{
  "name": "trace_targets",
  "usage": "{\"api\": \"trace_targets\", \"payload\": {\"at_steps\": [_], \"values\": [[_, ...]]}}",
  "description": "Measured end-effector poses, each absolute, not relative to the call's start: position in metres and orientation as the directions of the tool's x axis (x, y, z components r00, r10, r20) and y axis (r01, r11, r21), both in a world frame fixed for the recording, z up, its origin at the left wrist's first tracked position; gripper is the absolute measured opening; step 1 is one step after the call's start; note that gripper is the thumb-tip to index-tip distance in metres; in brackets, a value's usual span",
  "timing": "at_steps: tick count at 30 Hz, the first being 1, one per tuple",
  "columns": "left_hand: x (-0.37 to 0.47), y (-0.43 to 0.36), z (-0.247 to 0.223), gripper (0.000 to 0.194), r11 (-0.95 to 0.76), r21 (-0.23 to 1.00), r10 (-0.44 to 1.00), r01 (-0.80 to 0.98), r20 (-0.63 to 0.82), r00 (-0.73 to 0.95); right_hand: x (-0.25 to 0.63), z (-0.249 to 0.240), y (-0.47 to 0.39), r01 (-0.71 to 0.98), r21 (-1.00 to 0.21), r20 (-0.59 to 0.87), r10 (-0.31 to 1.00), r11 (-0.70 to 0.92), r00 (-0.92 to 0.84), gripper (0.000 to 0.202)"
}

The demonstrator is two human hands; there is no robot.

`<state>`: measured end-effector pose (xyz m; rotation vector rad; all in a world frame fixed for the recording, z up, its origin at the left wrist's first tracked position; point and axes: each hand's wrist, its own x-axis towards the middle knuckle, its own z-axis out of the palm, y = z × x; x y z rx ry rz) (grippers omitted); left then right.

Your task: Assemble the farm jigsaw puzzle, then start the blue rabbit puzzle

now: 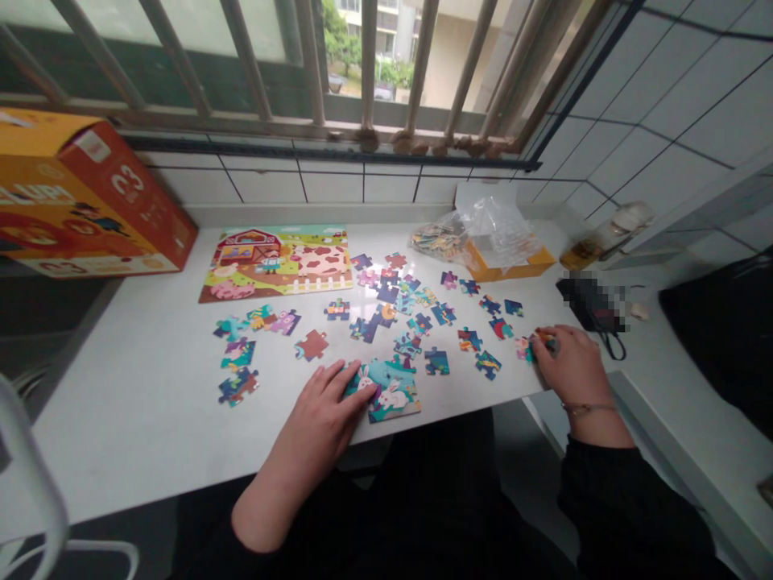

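Observation:
Near the counter's front edge, my left hand (329,403) lies with fingers spread on the left side of a joined puzzle section showing white rabbits (392,393). My right hand (568,362) is at the right end of the counter, its fingers pinched on a puzzle piece (547,339). A pink and teal piece (524,349) lies beside those fingertips. Loose pieces are scattered between the hands, among them a dark blue one (436,362). More pieces, including a brown one (312,345), lie left of the rabbits. Behind them rests a completed farm puzzle (278,262).
An orange-red box (121,201) stands at the back left. At the back right are a yellow box tray (513,267) with clear plastic, a bag of pieces (440,238), a bottle (604,238) and a dark, partly blurred object (583,302). A barred window is behind.

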<state>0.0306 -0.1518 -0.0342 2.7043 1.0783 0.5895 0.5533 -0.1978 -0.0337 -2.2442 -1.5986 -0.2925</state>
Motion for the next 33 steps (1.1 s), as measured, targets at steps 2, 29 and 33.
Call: {"api": "trace_targets", "payload": {"at_steps": [2,29,33], "values": [[0.033,-0.152,-0.034,0.047,-0.710,0.310,0.704,0.632,0.298,0.645,0.542,-0.033,-0.189,0.951,-0.179,0.385,0.871,-0.253,0.304,0.044],[0.069,-0.163,-0.023,0.070,-0.716,0.460,0.698,0.525,0.498,0.515,0.368,0.010,-0.180,0.291,-0.943,-0.091,0.965,-0.163,0.246,0.054],[0.071,-0.167,-0.021,0.071,-0.712,0.520,0.701,0.472,0.554,0.448,0.296,0.012,-0.183,0.081,-0.978,-0.194,0.980,-0.190,-0.044,0.051]]}}
